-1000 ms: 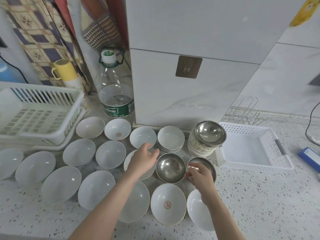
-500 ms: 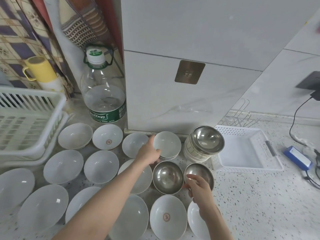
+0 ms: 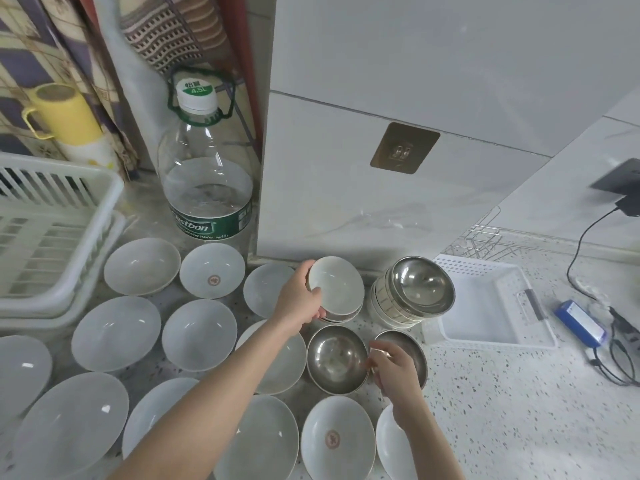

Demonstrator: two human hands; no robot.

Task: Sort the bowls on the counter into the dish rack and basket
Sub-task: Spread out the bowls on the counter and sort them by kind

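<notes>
A white slatted plastic dish rack (image 3: 52,237) sits at the far left of a speckled stone counter (image 3: 519,427), with a yellow mug (image 3: 65,116) behind it against patterned cloth. Beside the rack stands a large clear water bottle (image 3: 207,192) with a green label. In front of these, many round white bowls (image 3: 116,332) lie open side up in loose rows, smooth and glossy, close together; two show a small red mark in the middle. Near the centre, the left hand (image 3: 299,303) curls its thumb and fingers round the rim of a small white bowl (image 3: 336,289), which is tilted and sits atop a short stack of similar bowls. Just below it rests a shiny steel bowl (image 3: 336,358). The right hand (image 3: 394,370) hovers with loosely bent fingers over a second steel bowl (image 3: 414,351), hiding much of it; whether it grips the rim cannot be told. Behind that stands a leaning stack of bowls (image 3: 391,306) topped by a steel one. Further right lies a shallow white perforated basket (image 3: 491,306), then a blue box (image 3: 580,322) and black cables (image 3: 620,358).
</notes>
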